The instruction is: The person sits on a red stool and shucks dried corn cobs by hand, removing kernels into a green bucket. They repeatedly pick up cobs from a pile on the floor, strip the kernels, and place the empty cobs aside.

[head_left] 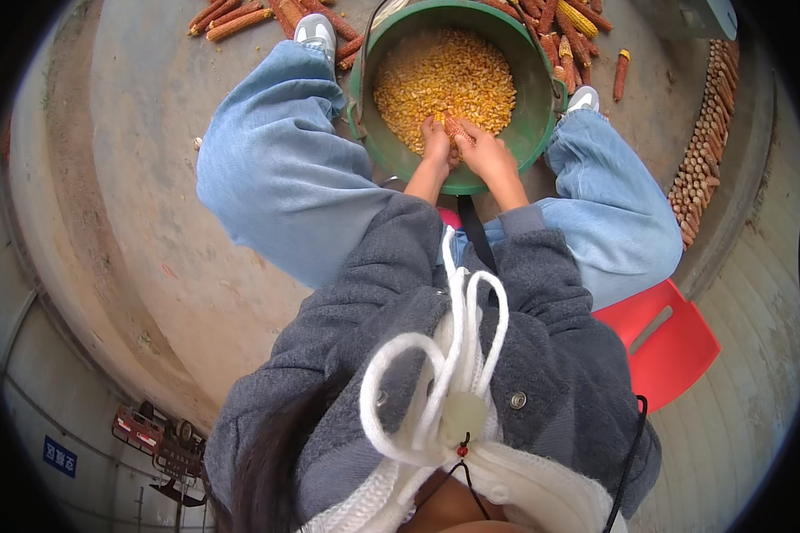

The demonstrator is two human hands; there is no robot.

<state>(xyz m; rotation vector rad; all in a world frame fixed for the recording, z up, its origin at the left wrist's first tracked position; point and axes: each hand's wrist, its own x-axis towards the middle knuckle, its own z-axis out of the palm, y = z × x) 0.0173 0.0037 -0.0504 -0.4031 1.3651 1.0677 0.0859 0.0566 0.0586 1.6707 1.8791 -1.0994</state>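
Note:
Both of my hands meet over a green bucket (540, 150) between my legs. Loose yellow corn kernels (447, 73) cover its bottom. My left hand (435, 141) grips the left end of a corn cob (459, 128), where some yellow kernels still show. Around the right part of the same cob is my right hand (488, 152), its thumb lying along the top. The cob's visible middle is reddish and mostly bare. My fingers hide its ends and underside.
Stripped red cobs (230, 16) lie on the concrete floor left of the bucket, and more cobs (567, 40) lie right of it. A long stack of cobs (707, 143) lines the right wall. Beside my right hip is a red plastic seat (673, 340). A vehicle (163, 436) stands lower left.

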